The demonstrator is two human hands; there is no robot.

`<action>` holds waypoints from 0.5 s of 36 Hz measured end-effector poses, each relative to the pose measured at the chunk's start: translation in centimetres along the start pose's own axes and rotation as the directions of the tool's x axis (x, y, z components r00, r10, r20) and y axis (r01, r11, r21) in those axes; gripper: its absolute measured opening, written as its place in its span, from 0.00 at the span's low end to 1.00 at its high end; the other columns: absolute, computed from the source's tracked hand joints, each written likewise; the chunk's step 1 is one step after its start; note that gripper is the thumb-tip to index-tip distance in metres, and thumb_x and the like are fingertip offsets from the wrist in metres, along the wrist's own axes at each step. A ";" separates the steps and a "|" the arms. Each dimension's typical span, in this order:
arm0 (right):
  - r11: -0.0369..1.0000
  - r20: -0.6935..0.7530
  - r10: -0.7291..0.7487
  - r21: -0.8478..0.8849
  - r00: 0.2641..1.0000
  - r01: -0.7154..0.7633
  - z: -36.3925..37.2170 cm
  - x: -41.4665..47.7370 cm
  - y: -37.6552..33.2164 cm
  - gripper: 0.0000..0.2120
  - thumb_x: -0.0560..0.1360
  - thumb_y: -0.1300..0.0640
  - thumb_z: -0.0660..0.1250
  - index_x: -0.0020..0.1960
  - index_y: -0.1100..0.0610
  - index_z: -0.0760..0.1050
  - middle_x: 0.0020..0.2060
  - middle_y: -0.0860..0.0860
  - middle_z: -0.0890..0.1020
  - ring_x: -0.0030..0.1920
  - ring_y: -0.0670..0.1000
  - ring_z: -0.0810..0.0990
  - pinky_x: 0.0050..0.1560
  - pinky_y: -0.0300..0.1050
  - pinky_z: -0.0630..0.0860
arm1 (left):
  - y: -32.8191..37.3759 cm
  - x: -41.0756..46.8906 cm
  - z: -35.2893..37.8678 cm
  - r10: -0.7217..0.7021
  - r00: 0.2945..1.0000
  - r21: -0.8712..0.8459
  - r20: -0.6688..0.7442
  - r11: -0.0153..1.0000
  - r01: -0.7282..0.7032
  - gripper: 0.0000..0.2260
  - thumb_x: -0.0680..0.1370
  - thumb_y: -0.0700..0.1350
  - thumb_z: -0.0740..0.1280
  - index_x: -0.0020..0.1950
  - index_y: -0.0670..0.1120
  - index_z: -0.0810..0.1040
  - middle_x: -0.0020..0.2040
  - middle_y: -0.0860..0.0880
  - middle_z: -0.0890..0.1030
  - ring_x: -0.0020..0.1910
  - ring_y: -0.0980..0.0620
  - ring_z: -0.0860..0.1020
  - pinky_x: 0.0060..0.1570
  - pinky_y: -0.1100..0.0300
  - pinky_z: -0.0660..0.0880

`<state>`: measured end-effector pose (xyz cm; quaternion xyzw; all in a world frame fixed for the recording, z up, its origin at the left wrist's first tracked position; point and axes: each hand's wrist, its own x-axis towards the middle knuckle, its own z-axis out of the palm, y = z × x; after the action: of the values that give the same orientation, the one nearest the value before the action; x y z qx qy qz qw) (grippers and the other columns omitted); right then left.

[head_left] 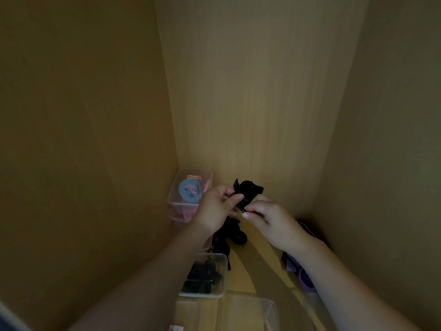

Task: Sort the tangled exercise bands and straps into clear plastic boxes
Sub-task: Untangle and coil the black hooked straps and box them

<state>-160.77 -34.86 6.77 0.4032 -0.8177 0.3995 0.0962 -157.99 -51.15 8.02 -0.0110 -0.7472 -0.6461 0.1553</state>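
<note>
Two hands pinch a black strap (249, 189): left hand (214, 209) and right hand (272, 223) curl fingertips onto it. Its matte, crumpled bundle bunches just beyond the fingers; more black webbing (232, 236) lies beneath them.

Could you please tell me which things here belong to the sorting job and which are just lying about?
Job: black strap, pinched by left hand and right hand; black tangle; purple bands; box of blue bands; box of black straps; nearest clear box.
Lying about: red-and-white tag, bottom edge.
</note>
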 end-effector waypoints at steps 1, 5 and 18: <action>1.000 -0.024 0.010 0.002 1.000 -0.010 0.2 0.0 0.0 0.10 0.78 0.57 0.66 0.54 0.62 0.80 0.44 0.46 0.75 0.44 0.38 0.75 0.45 0.28 0.69 | -0.1 -0.1 0.0 0.017 1.000 0.030 0.012 0.999 -0.017 0.08 0.78 0.36 0.67 0.40 0.44 0.74 0.36 0.49 0.78 0.33 0.55 0.81 0.41 0.60 0.80; 0.998 -0.118 0.046 0.041 0.992 -0.041 0.3 -0.1 0.3 0.06 0.77 0.59 0.67 0.49 0.60 0.82 0.44 0.52 0.78 0.43 0.48 0.78 0.46 0.41 0.74 | -0.8 -0.4 -0.3 0.009 0.997 0.122 0.078 0.992 -0.019 0.07 0.79 0.38 0.66 0.43 0.48 0.76 0.38 0.47 0.82 0.38 0.51 0.83 0.47 0.54 0.80; 0.945 -0.060 0.211 0.267 0.976 -0.188 -1.2 0.3 -0.3 0.03 0.75 0.61 0.70 0.45 0.56 0.83 0.35 0.51 0.82 0.34 0.42 0.79 0.39 0.39 0.76 | -1.0 -1.3 0.1 0.041 0.984 0.245 0.174 0.966 -0.084 0.05 0.79 0.37 0.66 0.49 0.47 0.76 0.41 0.51 0.81 0.39 0.61 0.81 0.47 0.66 0.78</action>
<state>-160.94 -34.34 7.89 0.3095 -0.7899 0.5280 0.0373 -156.99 -50.96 6.68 -0.0690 -0.8327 -0.5377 0.1125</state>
